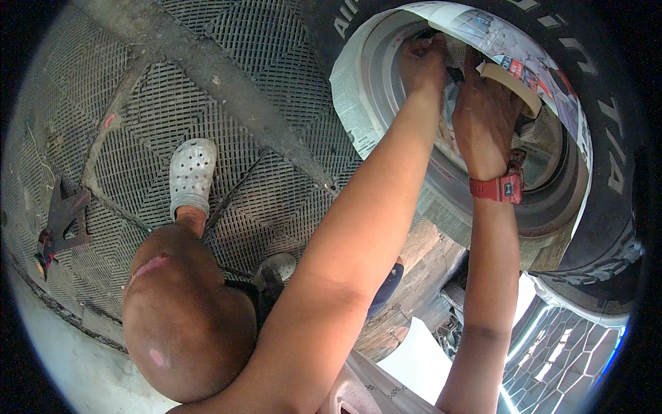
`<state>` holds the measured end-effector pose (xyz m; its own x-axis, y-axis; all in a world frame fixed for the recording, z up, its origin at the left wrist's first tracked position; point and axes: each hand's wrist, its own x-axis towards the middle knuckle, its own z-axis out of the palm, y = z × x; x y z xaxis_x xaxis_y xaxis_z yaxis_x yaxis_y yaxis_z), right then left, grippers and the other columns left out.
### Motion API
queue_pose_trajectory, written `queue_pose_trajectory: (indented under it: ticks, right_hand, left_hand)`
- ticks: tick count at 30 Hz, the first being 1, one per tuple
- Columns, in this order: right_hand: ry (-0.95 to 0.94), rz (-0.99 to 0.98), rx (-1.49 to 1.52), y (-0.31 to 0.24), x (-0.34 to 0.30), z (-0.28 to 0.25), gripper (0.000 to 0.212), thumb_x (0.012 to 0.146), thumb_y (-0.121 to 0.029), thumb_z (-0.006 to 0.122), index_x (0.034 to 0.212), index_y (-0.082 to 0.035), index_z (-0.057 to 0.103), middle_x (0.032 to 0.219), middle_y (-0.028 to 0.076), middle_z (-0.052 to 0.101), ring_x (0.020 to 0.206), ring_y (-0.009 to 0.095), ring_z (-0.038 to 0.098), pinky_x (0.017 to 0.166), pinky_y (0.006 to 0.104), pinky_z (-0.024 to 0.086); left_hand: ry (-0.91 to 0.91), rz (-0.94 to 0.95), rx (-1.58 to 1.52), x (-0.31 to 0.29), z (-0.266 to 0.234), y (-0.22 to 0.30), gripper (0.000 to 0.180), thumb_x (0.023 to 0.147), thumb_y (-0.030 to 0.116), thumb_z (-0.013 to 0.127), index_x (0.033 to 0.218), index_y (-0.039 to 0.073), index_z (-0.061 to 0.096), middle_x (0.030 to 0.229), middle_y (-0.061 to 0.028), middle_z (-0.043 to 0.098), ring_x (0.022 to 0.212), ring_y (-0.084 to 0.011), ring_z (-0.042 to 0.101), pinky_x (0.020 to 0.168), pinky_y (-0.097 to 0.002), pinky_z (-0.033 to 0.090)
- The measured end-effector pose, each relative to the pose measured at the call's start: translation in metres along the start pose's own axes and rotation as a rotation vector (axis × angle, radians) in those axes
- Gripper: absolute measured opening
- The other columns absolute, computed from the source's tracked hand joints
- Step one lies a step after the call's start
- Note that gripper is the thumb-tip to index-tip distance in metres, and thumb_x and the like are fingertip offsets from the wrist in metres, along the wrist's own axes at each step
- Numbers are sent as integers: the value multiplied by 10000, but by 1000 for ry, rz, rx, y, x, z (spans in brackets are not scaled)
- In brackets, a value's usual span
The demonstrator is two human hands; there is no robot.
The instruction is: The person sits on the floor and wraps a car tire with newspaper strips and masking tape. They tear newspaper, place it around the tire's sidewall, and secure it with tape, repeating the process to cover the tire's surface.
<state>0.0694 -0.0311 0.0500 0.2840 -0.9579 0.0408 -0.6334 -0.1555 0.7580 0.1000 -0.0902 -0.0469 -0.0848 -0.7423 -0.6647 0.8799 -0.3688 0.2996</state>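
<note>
At 2 o'clock, the wheel [381, 69] is ringed with newspaper [350, 90]. The left hand [424, 63] and right hand [485, 121] reach into it, a tape roll [514, 86] against the right; neither hand's grip can be told.

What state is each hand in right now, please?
Left hand: inside the wheel rim; whether open or closed cannot be told.
Right hand: against a beige tape roll; its grip cannot be told.
</note>
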Motion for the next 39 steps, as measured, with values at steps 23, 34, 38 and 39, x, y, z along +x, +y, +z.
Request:
queue_pose_trajectory:
  ticks: [23,34,38,39]
  right_hand:
    - [-46,-18,138,6,1,-1,638,978,-158,585,1609,-136,498,1436,280,622,1371,477,546,1100,664,381]
    - [3,-36,55,5,1,-11,496,973,-210,613,1456,-98,605,1207,245,681,1203,442,616,1004,627,430]
    - [41,-64,11,-1,6,-18,451,979,-207,603,1414,-86,613,1176,245,685,1149,439,631,977,624,438]
    - [46,-66,-15,-2,6,-18,413,966,-224,608,1348,-72,651,1121,220,704,1089,416,658,923,607,455]
  left_hand:
    - [-87,211,241,11,7,-13,465,850,244,863,1154,-70,706,1175,-283,753,1118,-419,717,1019,-446,533]
    - [-66,203,283,4,7,-8,470,810,246,908,1109,-52,702,1152,-300,746,1111,-418,715,1009,-437,536]
    - [-67,259,283,15,4,-8,481,796,264,921,1087,-52,703,1114,-289,752,1082,-415,718,991,-434,543]
    - [-63,253,287,15,4,-9,487,792,267,924,1085,-52,702,1110,-288,752,1079,-416,718,986,-435,545]
